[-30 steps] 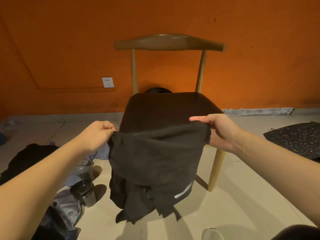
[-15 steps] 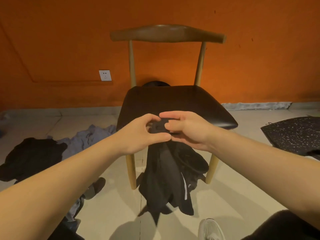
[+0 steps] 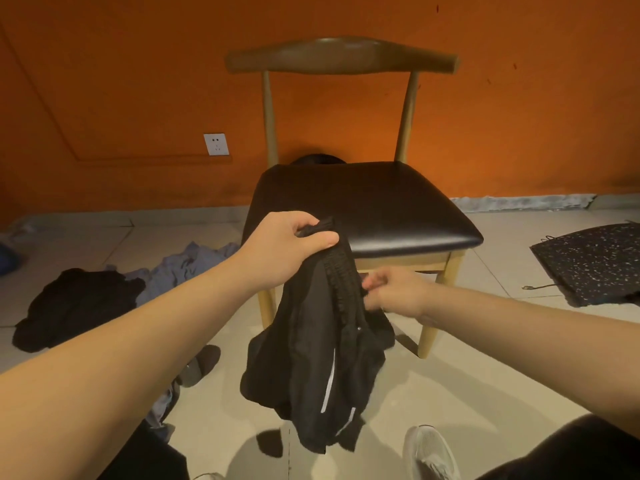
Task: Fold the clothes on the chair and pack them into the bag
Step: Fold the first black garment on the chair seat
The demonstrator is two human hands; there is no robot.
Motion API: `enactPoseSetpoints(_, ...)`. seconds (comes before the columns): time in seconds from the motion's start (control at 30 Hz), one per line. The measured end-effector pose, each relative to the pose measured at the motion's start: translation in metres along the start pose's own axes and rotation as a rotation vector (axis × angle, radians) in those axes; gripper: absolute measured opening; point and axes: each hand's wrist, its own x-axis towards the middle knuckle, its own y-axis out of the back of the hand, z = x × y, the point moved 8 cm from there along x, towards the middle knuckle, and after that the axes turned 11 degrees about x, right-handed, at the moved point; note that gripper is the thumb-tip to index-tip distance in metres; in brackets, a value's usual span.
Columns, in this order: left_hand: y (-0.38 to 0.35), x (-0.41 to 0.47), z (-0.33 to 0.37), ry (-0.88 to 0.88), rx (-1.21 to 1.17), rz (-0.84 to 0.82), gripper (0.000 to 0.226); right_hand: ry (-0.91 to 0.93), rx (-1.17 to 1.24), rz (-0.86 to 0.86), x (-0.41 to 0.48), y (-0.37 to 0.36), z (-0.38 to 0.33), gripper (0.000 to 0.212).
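1. A second ago both hands held the black garment stretched wide by its waistband. They then met in the middle, and now the left hand alone grips the doubled, bunched band.
2. The garment hangs lengthwise from that fist, just in front of the chair seat's front edge, with its hem clear of the floor.
3. The right hand has dropped lower, and its curled fingers pinch the ribbed band on the garment's right side (motion blur softens the fingertips).
4. Judging by this, the first halving fold is made. The hanging legs probably need straightening and another fold before packing.
5. A black pile and grey-blue cloth lie on the floor to the left.
6. A dark speckled thing lies to the right. Whether it is the bag, I cannot tell.
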Motion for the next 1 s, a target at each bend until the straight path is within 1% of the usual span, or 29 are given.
enactPoseSetpoints(0.03, 0.002, -0.001, 0.003, -0.013, -0.034, -0.003, 0.015, -0.076, -0.088, -0.039, 0.002, -0.006, 0.016, 0.022)
enactPoseSetpoints(0.07, 0.004, -0.002, 0.005, -0.028, -0.070, -0.014, 0.015, -0.135, -0.157, -0.054, 0.005, -0.010, 0.030, 0.024)
enactPoseSetpoints(0.13, 0.005, -0.004, 0.008, -0.055, -0.120, -0.033, 0.012, -0.221, -0.190, -0.022, 0.012, -0.007, 0.050, 0.038)
enactPoseSetpoints(0.17, 0.007, -0.005, 0.008, -0.065, -0.139, -0.032, 0.012, -0.253, -0.179, 0.004, 0.015, -0.003, 0.056, 0.041)
enactPoseSetpoints(0.23, 0.013, -0.006, 0.004, -0.066, -0.195, -0.016, 0.015, -0.316, -0.114, 0.019, 0.019, 0.003, 0.065, 0.034)
enactPoseSetpoints(0.3, 0.019, -0.006, -0.002, -0.056, -0.276, -0.009, 0.029, -0.374, 0.000, -0.033, 0.020, 0.003, 0.072, 0.026)
enactPoseSetpoints(0.37, 0.024, -0.006, -0.008, -0.033, -0.350, -0.010, 0.038, -0.379, 0.107, -0.105, 0.018, 0.001, 0.071, 0.021)
enactPoseSetpoints(0.4, 0.026, -0.006, -0.011, -0.017, -0.368, -0.014, 0.038, -0.367, 0.145, -0.111, 0.019, 0.002, 0.068, 0.020)
enactPoseSetpoints(0.5, 0.036, -0.002, -0.029, 0.049, -0.345, 0.009, 0.024, -0.278, 0.166, 0.022, 0.019, 0.021, 0.050, 0.011)
enactPoseSetpoints(0.57, 0.045, 0.000, -0.048, 0.089, -0.189, 0.037, 0.030, -0.195, 0.202, 0.123, 0.015, 0.037, 0.034, 0.008)
enactPoseSetpoints(0.67, 0.046, -0.005, -0.070, 0.127, 0.086, -0.028, 0.023, -0.009, 0.233, 0.258, 0.007, 0.066, 0.006, 0.016)
enactPoseSetpoints(0.73, 0.044, -0.009, -0.083, 0.154, 0.233, -0.093, 0.019, 0.123, 0.174, 0.340, -0.003, 0.083, -0.013, 0.021)
enactPoseSetpoints(0.8, 0.042, -0.012, -0.093, 0.169, 0.303, -0.137, 0.020, 0.223, 0.066, 0.396, -0.012, 0.092, -0.029, 0.027)
enactPoseSetpoints(0.9, 0.039, -0.012, -0.101, 0.184, 0.312, -0.173, 0.022, 0.312, -0.046, 0.460, -0.022, 0.097, -0.044, 0.032)
enactPoseSetpoints(1.0, 0.034, -0.010, -0.098, 0.158, 0.393, -0.177, 0.014, 0.359, -0.096, 0.507, -0.024, 0.099, -0.053, 0.034)
